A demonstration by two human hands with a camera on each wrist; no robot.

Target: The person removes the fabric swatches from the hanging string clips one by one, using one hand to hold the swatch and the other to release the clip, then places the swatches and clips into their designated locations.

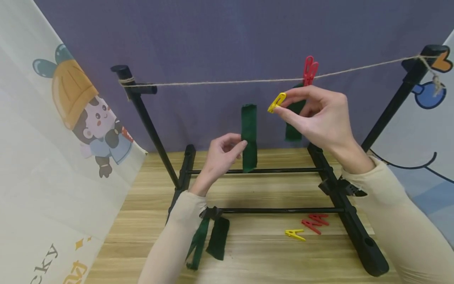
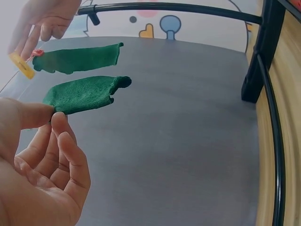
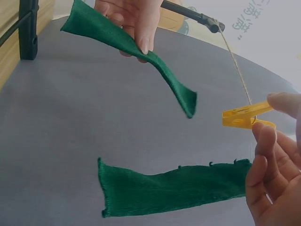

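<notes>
Between thumb and fingers, my left hand [image 1: 224,153] pinches a narrow green cloth strip [image 1: 249,138] by its edge, below the string [image 1: 220,82]. The strip hangs upright in the head view and bends around the fingertips in the right wrist view. To its right, my right hand [image 1: 319,112] pinches a yellow clothespin [image 1: 277,102] by its handle ends, just under the string. Behind that hand, a second green cloth strip [image 1: 293,132] hangs from the string by a red clothespin [image 1: 310,71].
A black rack [image 1: 354,228] with two posts carries the string. On the wooden table [image 1: 255,252] lie a yellow clothespin [image 1: 295,234], red clothespins [image 1: 312,226] and dark green cloth strips [image 1: 218,238], partly behind the left sleeve. A grey-blue backdrop [image 1: 213,43] stands behind.
</notes>
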